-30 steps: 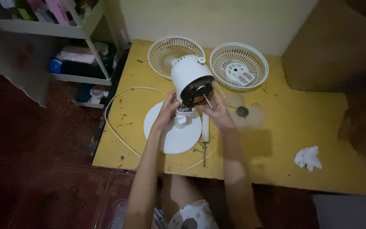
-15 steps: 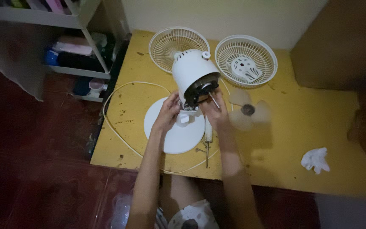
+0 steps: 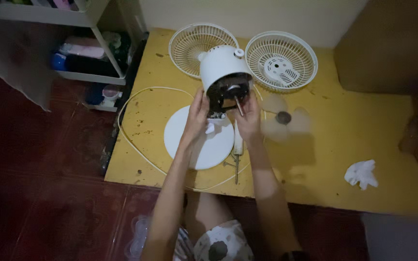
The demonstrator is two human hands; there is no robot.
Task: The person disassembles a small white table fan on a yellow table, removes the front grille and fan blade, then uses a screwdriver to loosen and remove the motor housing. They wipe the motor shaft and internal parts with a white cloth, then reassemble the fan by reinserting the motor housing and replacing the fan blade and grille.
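A low yellow tabletop (image 3: 344, 145), stained with dark specks, sits over a dark red tiled floor (image 3: 49, 193). On it lie two white fan grilles (image 3: 194, 41) side by side at the far edge, a round white fan base (image 3: 194, 145) ringed by a looping white cord (image 3: 136, 145), and a translucent fan blade (image 3: 284, 118). A screwdriver (image 3: 237, 159) lies just right of the base, and a crumpled white cloth (image 3: 361, 173) sits well apart near the right front edge.

Two white fan grilles (image 3: 203, 43) (image 3: 281, 59) lie side by side at the far edge of the yellow table (image 3: 364, 125). A clear fan blade (image 3: 283, 118) rests just right of centre. A crumpled white cloth (image 3: 361, 173) sits well apart, near the right front. A screwdriver (image 3: 237, 152) lies at the front edge. A white shelf (image 3: 90, 53) stands at the left, over dark red floor (image 3: 39, 183).
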